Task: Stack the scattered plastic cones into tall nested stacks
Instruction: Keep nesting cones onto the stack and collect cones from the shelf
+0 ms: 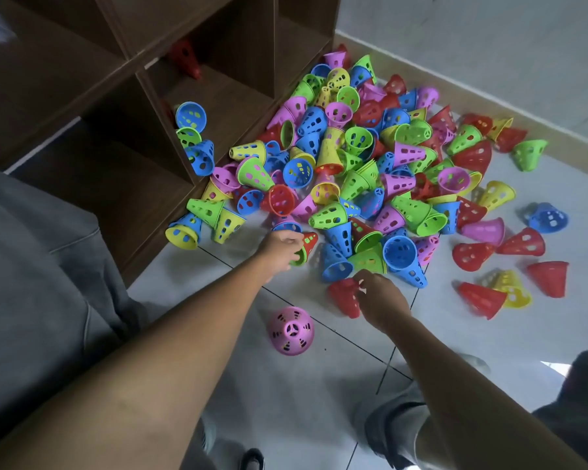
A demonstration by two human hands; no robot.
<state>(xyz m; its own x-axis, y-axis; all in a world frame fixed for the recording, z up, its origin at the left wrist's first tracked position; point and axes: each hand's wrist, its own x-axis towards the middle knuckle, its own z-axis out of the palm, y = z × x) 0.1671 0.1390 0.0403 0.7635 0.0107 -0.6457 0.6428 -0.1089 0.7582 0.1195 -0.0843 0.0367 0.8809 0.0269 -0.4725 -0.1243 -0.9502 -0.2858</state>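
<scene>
L hand (280, 247) grip on red-green cone (307, 245), R hand (381, 296) grip on red cone (343, 296)

No text, label, brand, number or sign can be read anywhere in the view.
</scene>
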